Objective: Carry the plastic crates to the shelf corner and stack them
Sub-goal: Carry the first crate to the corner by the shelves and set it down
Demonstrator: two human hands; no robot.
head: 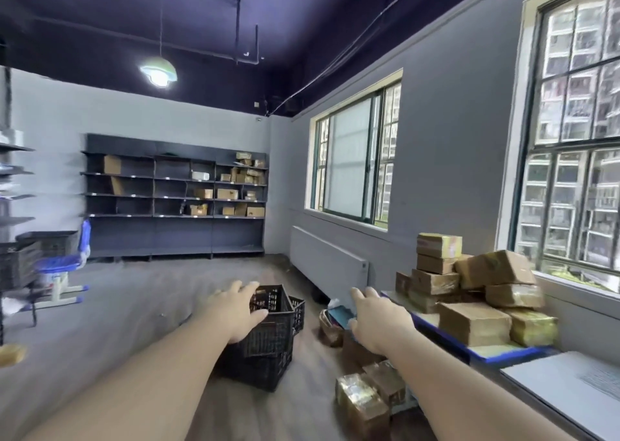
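Crates (pixel 268 336): black plastic lattice, on the floor mid-room, just left of a heap of taped cartons; the upper one sits skewed on a lower one, and a third (pixel 298 309) shows behind it. Upper crate stands open side up, one corner turned toward the viewer, so its long axis appears to run diagonally away to the right; the blur leaves this uncertain. Left hand (pixel 240 309): fingers spread and nearly straight, laid over the near-left rim, holding nothing yet, judged to be reaching for one side of a two-handed lift. Right hand (pixel 377 319): open, fingers loosely extended, in the air between the crates and the blue-edged table (pixel 469 350), well clear of the rim and empty; presumably bound for the opposite side. Shelf (pixel 174 195): dark, against the far wall, part-filled with cartons; its right end meets the corner, the likely destination, well apart from the crates. More dark crates (pixel 23 259) stand at the far left.
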